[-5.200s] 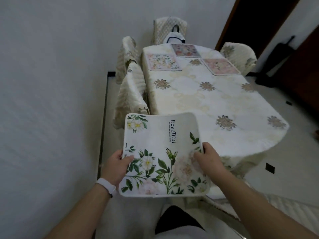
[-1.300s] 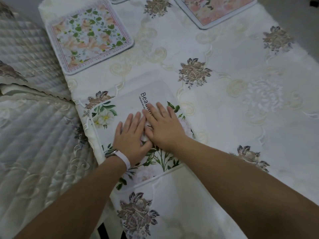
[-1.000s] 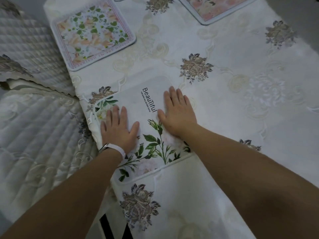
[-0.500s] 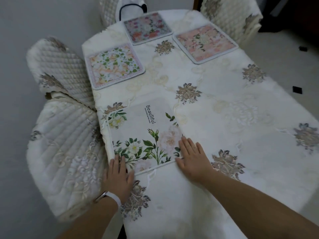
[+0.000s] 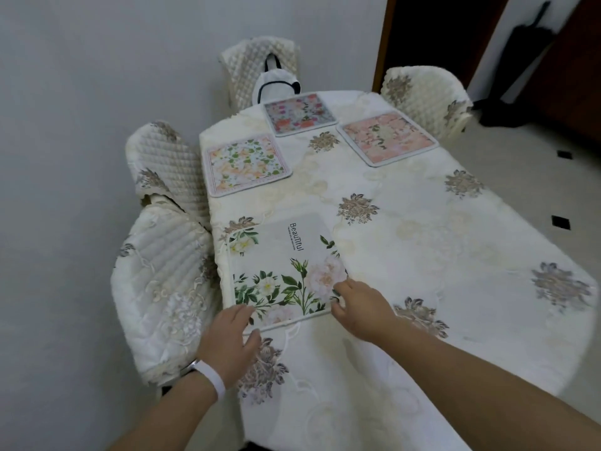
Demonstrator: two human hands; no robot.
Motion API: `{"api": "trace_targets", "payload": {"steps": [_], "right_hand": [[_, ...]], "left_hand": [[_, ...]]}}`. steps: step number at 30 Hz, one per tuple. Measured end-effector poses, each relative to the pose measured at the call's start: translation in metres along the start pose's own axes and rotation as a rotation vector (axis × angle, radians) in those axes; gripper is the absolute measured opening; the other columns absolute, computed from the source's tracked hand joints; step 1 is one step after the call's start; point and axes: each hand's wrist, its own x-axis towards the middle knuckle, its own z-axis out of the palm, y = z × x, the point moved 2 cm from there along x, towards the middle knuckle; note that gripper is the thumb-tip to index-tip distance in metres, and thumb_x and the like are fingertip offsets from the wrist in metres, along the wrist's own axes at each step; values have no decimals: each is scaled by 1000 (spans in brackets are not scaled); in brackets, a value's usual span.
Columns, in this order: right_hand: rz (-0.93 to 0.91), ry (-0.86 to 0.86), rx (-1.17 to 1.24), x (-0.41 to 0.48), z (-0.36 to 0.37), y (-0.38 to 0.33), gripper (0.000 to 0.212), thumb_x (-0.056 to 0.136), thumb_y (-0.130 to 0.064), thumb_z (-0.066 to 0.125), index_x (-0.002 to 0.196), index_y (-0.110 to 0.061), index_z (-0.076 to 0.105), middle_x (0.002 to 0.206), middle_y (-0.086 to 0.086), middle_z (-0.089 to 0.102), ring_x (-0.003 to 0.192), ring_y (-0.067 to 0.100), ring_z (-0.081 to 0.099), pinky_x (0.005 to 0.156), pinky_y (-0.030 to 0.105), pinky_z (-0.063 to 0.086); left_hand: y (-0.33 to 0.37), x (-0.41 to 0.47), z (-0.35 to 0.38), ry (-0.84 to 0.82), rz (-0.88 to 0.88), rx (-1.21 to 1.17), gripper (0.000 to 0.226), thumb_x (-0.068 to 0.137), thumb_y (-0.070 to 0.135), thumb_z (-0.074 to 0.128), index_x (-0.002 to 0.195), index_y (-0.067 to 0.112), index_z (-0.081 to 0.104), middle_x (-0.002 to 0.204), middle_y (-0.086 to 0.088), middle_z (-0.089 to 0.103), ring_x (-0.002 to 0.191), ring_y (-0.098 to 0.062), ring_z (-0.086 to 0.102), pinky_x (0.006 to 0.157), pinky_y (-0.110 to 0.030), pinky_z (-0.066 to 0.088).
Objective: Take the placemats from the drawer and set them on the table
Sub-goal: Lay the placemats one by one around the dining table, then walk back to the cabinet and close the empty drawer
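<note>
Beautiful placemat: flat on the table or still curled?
Flat. The Beautiful placemat lies spread on the tablecloth, corners down. Left hand and right hand touch its near edge.

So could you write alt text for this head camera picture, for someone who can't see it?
Two hands, left hand and right hand, rest at the near corners of a white floral placemat lying flat on a table with a cream tablecloth. Three more floral placemats lie at the far end, with padded chairs around.

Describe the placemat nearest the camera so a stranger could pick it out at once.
On the table with the cream cloth lie four placemats. This placemat lies at the near left edge, by both hands. Unlike the others, it is mostly white, with green-leaved flowers and the word Beautiful.
</note>
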Motion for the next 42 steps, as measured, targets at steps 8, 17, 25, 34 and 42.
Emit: {"api": "trace_targets", "payload": {"steps": [8, 17, 25, 34, 42], "right_hand": [[41, 85, -50, -66, -10, -38, 44, 97, -43, 41, 132, -18, 51, 128, 2, 56, 110, 25, 54, 87, 41, 49], [286, 198, -161, -183, 5, -95, 44, 97, -41, 41, 131, -16, 53, 125, 3, 57, 108, 26, 56, 86, 38, 47], [415, 197, -159, -280, 15, -134, 49, 98, -43, 41, 139, -18, 47, 135, 2, 53, 114, 25, 53, 88, 36, 47], [622, 271, -164, -404, -5, -115, 45, 96, -43, 42, 134, -20, 51, 129, 1, 55, 110, 23, 52, 86, 37, 48], [970, 364, -66, -590, 5, -63, 51, 96, -48, 41, 142, -25, 45, 140, -2, 50, 121, 22, 50, 95, 38, 45]], "left_hand": [[-4, -19, -32, -8, 104, 48, 73, 80, 58, 29, 135, 17, 55, 138, -5, 56, 127, -26, 49, 103, -44, 43], [-47, -93, -55, 43, 239, -56, 70, 79, 55, 40, 130, 12, 59, 131, -8, 59, 120, -29, 54, 98, -44, 46], [-39, -161, -64, -23, 392, -60, 61, 86, 49, 47, 138, 17, 51, 142, -5, 51, 132, -23, 43, 110, -41, 34], [63, -205, -53, -37, 741, -37, 67, 83, 56, 36, 131, 15, 57, 127, -3, 62, 117, -25, 56, 97, -44, 47], [216, -283, 7, -194, 1035, -21, 67, 83, 57, 34, 129, 17, 61, 126, -4, 63, 115, -26, 57, 93, -39, 47]]}}
